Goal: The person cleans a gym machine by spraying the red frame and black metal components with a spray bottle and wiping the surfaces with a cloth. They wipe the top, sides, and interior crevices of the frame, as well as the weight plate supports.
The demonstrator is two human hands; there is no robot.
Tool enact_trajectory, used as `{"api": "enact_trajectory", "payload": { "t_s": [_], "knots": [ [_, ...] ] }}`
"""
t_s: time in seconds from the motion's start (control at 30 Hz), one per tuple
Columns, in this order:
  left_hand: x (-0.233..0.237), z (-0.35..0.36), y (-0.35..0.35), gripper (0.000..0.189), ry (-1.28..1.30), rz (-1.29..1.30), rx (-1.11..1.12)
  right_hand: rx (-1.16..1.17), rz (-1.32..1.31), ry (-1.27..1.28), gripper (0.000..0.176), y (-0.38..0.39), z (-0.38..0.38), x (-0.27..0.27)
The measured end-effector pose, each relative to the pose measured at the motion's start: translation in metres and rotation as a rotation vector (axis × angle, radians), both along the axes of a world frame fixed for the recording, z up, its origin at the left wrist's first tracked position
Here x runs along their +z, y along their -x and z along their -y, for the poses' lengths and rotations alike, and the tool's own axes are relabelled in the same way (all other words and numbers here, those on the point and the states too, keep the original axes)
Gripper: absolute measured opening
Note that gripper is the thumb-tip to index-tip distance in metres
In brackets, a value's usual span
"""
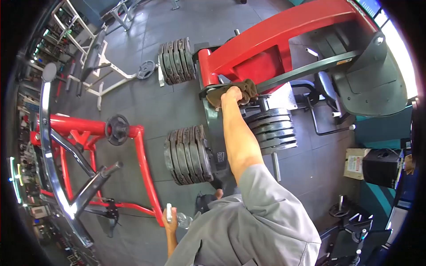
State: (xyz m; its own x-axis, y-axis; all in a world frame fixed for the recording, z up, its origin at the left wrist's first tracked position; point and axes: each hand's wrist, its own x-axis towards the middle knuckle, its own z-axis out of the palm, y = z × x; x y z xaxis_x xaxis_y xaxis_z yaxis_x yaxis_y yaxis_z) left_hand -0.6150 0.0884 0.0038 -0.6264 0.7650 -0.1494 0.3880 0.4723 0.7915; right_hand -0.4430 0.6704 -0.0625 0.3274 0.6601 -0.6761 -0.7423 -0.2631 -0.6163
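My right hand (232,95) is stretched forward, its fingers closed on a bunched brown cloth (247,88). The cloth lies against the dark frame of a red weight machine (284,25), below its curved red arm. Lower down at the left, my left hand (170,221) grips a spray bottle (184,221) with a clear body and a white trigger head. Stacks of dark weight plates (188,155) sit on the machine's pegs on both sides of my right forearm. Part of the right-hand fingers is hidden by the cloth.
At the left stands another red machine (148,177) with long bars and a plate. A white-framed bench (104,66) is at the upper left, with a loose plate (146,69) near it. A cardboard box (354,162) and a black box (381,167) are at the right.
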Motion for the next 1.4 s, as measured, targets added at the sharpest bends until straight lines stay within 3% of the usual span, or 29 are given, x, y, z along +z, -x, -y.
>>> {"api": "enact_trajectory", "payload": {
  "t_s": [0.1, 0.2, 0.3, 0.4, 0.47, 0.53, 0.6, 0.67, 0.73, 0.8, 0.87, 0.9, 0.93, 0.97, 1.03, 1.07, 1.1, 1.13, 1.2, 1.27, 1.33, 1.37, 1.4],
  "knots": [
    [0.016, -0.010, -0.018, 0.031, 0.053, 0.066, 0.052, -0.011, -0.125, -0.015, 0.043, -0.005, 0.007, -0.023],
    [-0.006, -0.011, -0.018, 0.032, 0.110, 0.052, 0.025, 0.019, -0.339, -0.281, 0.039, -0.062, 0.044, 0.015],
    [0.008, -0.038, -0.036, 0.032, 0.138, 0.109, 0.043, -0.025, -0.012, -0.363, 0.039, -0.151, 0.085, 0.099],
    [-0.002, -0.076, -0.044, 0.032, 0.123, 0.071, -0.096, -0.224, 0.237, -0.555, 0.045, -0.221, 0.060, 0.152],
    [-0.010, -0.094, -0.045, 0.032, 0.090, 0.048, -0.184, -0.303, 0.476, -0.548, 0.051, -0.253, 0.001, 0.122],
    [-0.015, -0.115, -0.047, 0.033, 0.051, 0.048, -0.245, -0.309, 0.963, -0.404, 0.054, -0.245, -0.034, 0.099],
    [-0.015, -0.137, -0.049, 0.032, 0.048, 0.038, -0.265, -0.310, 1.506, -0.374, 0.056, -0.200, -0.018, 0.093],
    [-0.015, -0.152, -0.058, 0.031, 0.036, 0.090, -0.244, 0.136, 1.785, -0.463, 0.053, -0.169, 0.028, 0.066],
    [-0.018, -0.156, -0.063, 0.033, 0.017, 0.077, -0.232, 0.464, 1.041, -0.660, 0.053, -0.146, 0.070, 0.011],
    [-0.022, -0.160, -0.064, 0.035, -0.015, 0.056, -0.184, 0.602, 0.754, -0.176, 0.054, -0.146, 0.092, 0.009],
    [-0.006, -0.152, -0.073, 0.034, 0.032, 0.078, -0.099, 0.345, 0.409, -0.307, 0.059, -0.173, 0.096, 0.019],
    [-0.010, -0.141, -0.070, 0.033, 0.003, 0.120, -0.038, 0.284, 0.613, -0.214, 0.060, -0.187, 0.090, 0.070],
    [-0.013, -0.128, -0.067, 0.031, -0.025, 0.163, 0.022, 0.054, 0.640, -0.376, 0.062, -0.201, 0.071, 0.093],
    [-0.012, -0.119, -0.066, 0.029, -0.072, 0.174, 0.077, -0.022, 0.601, -0.379, 0.064, -0.216, 0.057, 0.150],
    [0.006, -0.103, -0.064, 0.031, -0.066, 0.262, 0.224, -0.076, 0.939, -0.555, 0.063, -0.256, 0.010, 0.196],
    [0.009, -0.097, -0.062, 0.032, -0.099, 0.317, 0.285, -0.131, 1.014, -0.731, 0.067, -0.275, -0.029, 0.186],
    [0.011, -0.091, -0.061, 0.033, -0.146, 0.393, 0.338, -0.253, 1.181, -0.412, 0.073, -0.267, -0.056, 0.189],
    [0.012, -0.087, -0.060, 0.035, -0.194, 0.467, 0.386, -0.187, 1.049, -0.577, 0.074, -0.265, -0.078, 0.190],
    [0.008, -0.084, -0.059, 0.038, -0.187, 0.506, 0.405, 0.035, 1.090, -0.454, 0.063, -0.230, -0.094, 0.183],
    [0.011, -0.087, -0.062, 0.039, -0.166, 0.553, 0.360, -0.159, 1.461, -0.586, 0.049, -0.185, -0.093, 0.138],
    [0.025, -0.106, -0.075, 0.035, -0.059, 0.425, 0.268, -0.048, 1.139, -0.758, 0.040, -0.156, -0.057, 0.132],
    [0.031, -0.120, -0.084, 0.036, -0.046, 0.356, 0.218, 0.160, 0.993, -0.833, 0.036, -0.139, -0.030, 0.128],
    [0.038, -0.133, -0.091, 0.038, -0.023, 0.291, 0.159, 0.581, 1.037, -0.754, 0.034, -0.133, -0.017, 0.069]
  ]
}}
